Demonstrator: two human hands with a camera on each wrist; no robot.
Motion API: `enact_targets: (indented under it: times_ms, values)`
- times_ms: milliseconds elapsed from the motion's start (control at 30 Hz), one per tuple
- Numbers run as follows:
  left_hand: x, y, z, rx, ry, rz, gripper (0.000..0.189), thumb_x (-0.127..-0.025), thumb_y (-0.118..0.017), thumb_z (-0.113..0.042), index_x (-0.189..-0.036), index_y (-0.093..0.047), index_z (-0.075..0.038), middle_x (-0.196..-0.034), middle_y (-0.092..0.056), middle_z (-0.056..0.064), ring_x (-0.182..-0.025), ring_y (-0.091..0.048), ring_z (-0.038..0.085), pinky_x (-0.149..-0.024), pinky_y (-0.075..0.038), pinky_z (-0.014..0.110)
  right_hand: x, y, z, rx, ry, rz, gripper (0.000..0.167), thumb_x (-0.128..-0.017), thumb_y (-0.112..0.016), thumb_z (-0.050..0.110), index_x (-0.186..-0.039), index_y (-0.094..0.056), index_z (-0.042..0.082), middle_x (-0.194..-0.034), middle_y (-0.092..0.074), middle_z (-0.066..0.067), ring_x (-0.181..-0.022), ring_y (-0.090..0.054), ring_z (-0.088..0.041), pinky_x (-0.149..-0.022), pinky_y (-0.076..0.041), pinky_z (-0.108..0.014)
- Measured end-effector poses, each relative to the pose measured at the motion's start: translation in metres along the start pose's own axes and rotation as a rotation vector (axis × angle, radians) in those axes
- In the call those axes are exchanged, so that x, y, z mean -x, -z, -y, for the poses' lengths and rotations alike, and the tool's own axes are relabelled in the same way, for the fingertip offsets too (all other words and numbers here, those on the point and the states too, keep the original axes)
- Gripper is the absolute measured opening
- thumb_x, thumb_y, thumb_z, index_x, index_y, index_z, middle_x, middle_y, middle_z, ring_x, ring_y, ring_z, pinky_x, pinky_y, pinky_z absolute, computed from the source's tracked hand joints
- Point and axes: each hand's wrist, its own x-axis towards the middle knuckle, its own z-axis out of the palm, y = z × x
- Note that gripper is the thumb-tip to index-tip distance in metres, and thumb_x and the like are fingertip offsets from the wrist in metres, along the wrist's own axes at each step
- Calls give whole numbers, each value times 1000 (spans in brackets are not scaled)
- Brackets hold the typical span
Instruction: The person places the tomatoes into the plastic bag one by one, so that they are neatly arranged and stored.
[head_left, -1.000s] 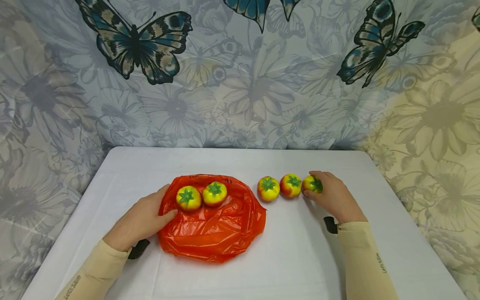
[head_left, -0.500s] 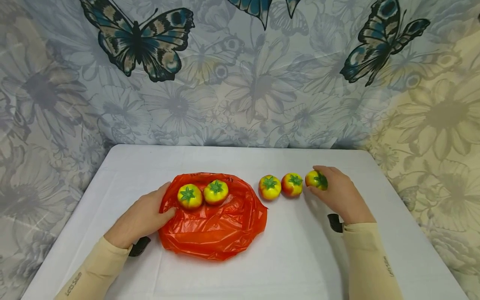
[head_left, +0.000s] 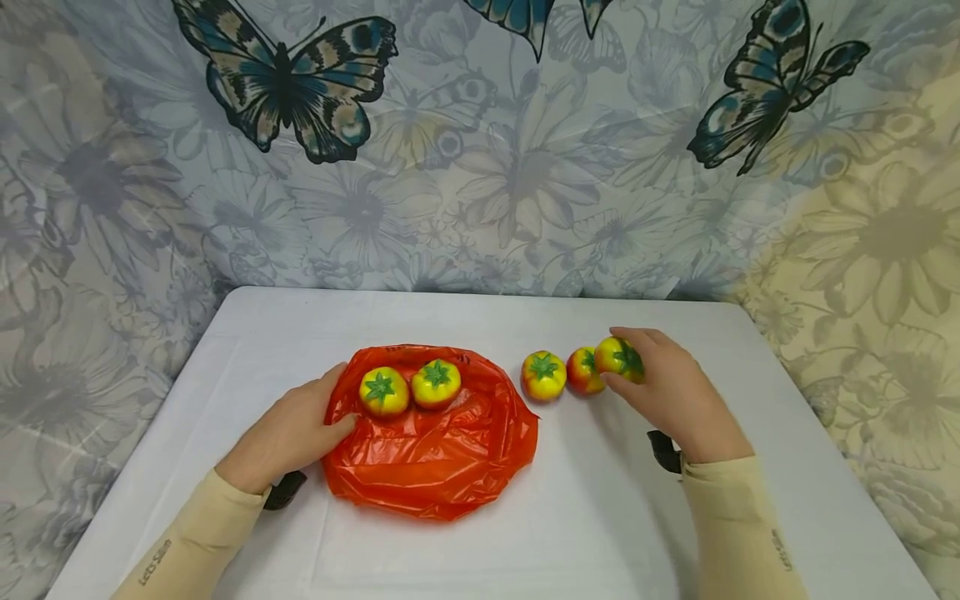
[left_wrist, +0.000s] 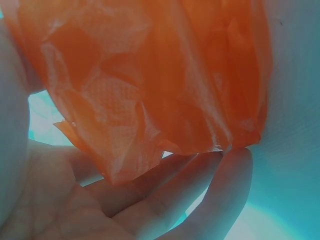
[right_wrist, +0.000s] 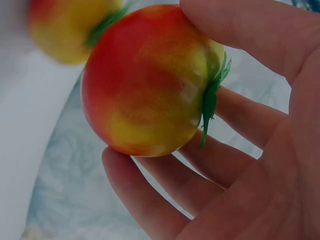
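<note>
My right hand point(head_left: 671, 387) grips a red-and-yellow tomato point(right_wrist: 145, 85) with a green leafy top, thumb on one side and fingers on the other. In the head view this tomato overlaps the right one of two more tomatoes point(head_left: 583, 371) on the table; the other tomato point(head_left: 543, 376) sits just left of it. My left hand point(head_left: 288, 437) holds the left edge of a red plastic bag point(head_left: 442, 458), its thumb over the near side. Crinkled film of the bag point(left_wrist: 150, 75) fills much of the left wrist view. Two tomatoes point(head_left: 384, 392) rest on the bag's upper part.
The things lie on a white-covered table point(head_left: 487, 558) with rounded far corners. Behind it hangs a grey floral cloth point(head_left: 517, 208) printed with large butterflies. A dark wrist device point(head_left: 285, 490) shows at my left cuff, another device point(head_left: 664, 452) at the right.
My right hand first shifts right with the tomato, away from the row, then moves back left over the neighbouring tomato. The left hand stays at the bag; the view shifts slightly.
</note>
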Motion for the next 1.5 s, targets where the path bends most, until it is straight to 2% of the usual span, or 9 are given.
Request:
enact_targets:
  times_ms: [300,500,767,1067,1267,1500]
  values:
    - [0,1,-1,10,5,21,82,-101,-68,-28,-167,-31,4,-155,-59,27,-134,-65,43,-109,-55,64,-4,-8,54,6,112,5,66,-96,-83,28,-155,-56,11,-154,-59,-17,-136,-60,-43,-111,-53,-65]
    - [1,2,1,14,12,21,80,-102,-67,-26,-167,-31,4,-154,-60,26,-131,-67,39,-109,-57,62,-9,-27,94,3,210,13,67,-94,-86,29,-152,-59,12,-146,-64,-11,-126,-65,-33,-103,-62,-54]
    - [-1,1,1,20,-16,5,78,-101,-67,-24,-166,-33,3,-150,-64,25,-126,-69,37,-106,-58,61,-8,-54,139,33,337,71,63,-93,-87,33,-148,-64,14,-139,-69,-6,-127,-68,-26,-107,-61,-46]
    - [0,1,2,16,-14,-2,77,-100,-68,-24,-165,-36,1,-147,-66,23,-123,-70,35,-105,-59,59,-2,-78,180,76,472,148,62,-96,-83,36,-151,-62,17,-142,-66,-4,-130,-65,-21,-109,-60,-40]
    - [1,1,4,9,-6,0,77,-101,-68,-24,-165,-35,1,-144,-68,22,-119,-72,33,-103,-61,57,0,-94,203,105,551,181,61,-96,-82,38,-150,-63,17,-138,-66,-2,-124,-66,-18,-103,-63,-35]
    - [-1,2,4,0,-6,5,77,-101,-68,-26,-166,-35,0,-144,-68,20,-118,-72,32,-102,-62,56,3,-112,218,133,601,200,55,-97,-81,36,-146,-64,20,-134,-66,-1,-117,-68,-16,-97,-65,-37]
